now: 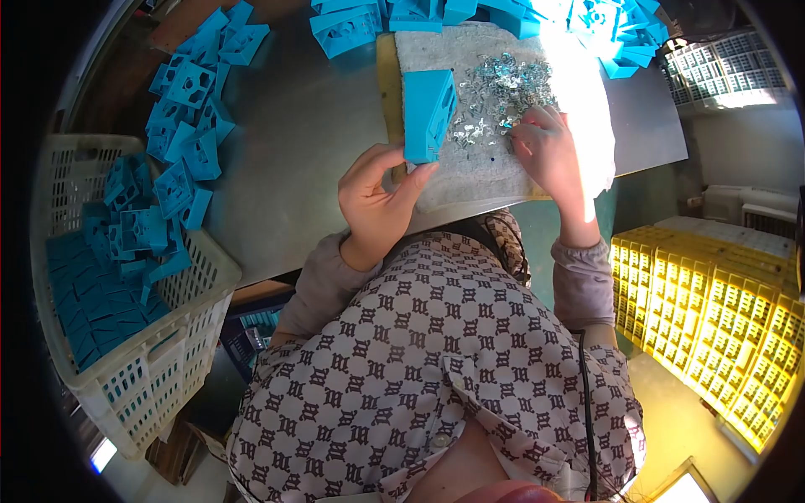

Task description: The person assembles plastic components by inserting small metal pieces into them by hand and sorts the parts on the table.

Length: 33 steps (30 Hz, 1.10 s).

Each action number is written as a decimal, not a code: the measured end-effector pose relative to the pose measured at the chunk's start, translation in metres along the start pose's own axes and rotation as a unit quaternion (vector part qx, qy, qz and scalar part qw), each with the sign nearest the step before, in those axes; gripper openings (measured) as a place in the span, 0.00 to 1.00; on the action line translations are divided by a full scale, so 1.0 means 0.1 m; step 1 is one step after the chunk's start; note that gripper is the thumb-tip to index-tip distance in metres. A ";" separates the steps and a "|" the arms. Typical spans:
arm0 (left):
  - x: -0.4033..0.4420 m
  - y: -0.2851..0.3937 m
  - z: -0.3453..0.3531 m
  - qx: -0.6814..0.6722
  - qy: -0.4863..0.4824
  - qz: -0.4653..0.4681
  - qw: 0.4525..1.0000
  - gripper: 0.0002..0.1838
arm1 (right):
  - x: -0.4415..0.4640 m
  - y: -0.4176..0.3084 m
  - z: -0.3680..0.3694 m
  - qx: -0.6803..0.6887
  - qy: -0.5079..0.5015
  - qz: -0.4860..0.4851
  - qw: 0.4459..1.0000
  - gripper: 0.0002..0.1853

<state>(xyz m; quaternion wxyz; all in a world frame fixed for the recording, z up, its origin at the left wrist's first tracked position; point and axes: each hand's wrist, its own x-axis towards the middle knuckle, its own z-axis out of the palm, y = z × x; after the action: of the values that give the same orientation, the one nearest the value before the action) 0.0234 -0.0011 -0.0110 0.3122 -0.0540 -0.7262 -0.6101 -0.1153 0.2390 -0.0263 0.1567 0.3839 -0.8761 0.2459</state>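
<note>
Near the front edge of a grey cloth (470, 180), my left hand (377, 194) grips the lower end of a blue plastic part (423, 113) between thumb and fingers. The part stands tilted over the cloth, its hollow side facing right. My right hand (545, 151) is at the lower right edge of a pile of small metal pieces (511, 84), its fingers bent together at the pile. Whatever those fingertips hold, if anything, is too small to make out. Loose metal pieces lie between the pile and the blue part.
Blue parts (191, 85) are heaped along the metal table's (293, 126) left side, with more (348, 29) along the back. A white basket (189, 335) of blue parts stands at the left. Yellow crates (704, 302) are stacked at the right, below a white crate (725, 71).
</note>
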 end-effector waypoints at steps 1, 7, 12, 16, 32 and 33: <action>-0.01 -0.01 0.00 -0.002 0.003 -0.007 1.000 0.10 | 0.00 -0.01 0.01 -0.011 -0.011 0.006 1.000 0.06; -0.02 -0.01 -0.01 -0.010 0.012 -0.015 1.000 0.10 | -0.02 0.00 0.06 0.033 0.014 0.035 0.999 0.05; -0.02 0.01 -0.01 -0.003 0.008 -0.017 1.000 0.10 | -0.10 0.03 -0.06 0.087 -0.002 0.087 0.992 0.05; -0.01 -0.01 0.00 -0.008 -0.006 -0.001 1.000 0.10 | -0.20 0.09 -0.04 0.075 -0.011 0.084 0.994 0.05; -0.02 0.05 0.10 -0.155 0.001 -0.116 0.981 0.10 | -0.09 -0.29 -0.09 -0.029 -0.027 0.079 0.996 0.04; -0.02 0.05 0.11 -0.179 0.000 -0.134 0.975 0.10 | -0.06 -0.39 -0.10 0.055 -0.005 0.086 0.995 0.04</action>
<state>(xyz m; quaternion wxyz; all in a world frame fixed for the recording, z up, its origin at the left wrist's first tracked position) 0.0228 0.0105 -0.0081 0.2126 -0.0109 -0.6058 -0.7666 -0.0814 0.2258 -0.0087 0.1095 0.3168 -0.8918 0.3039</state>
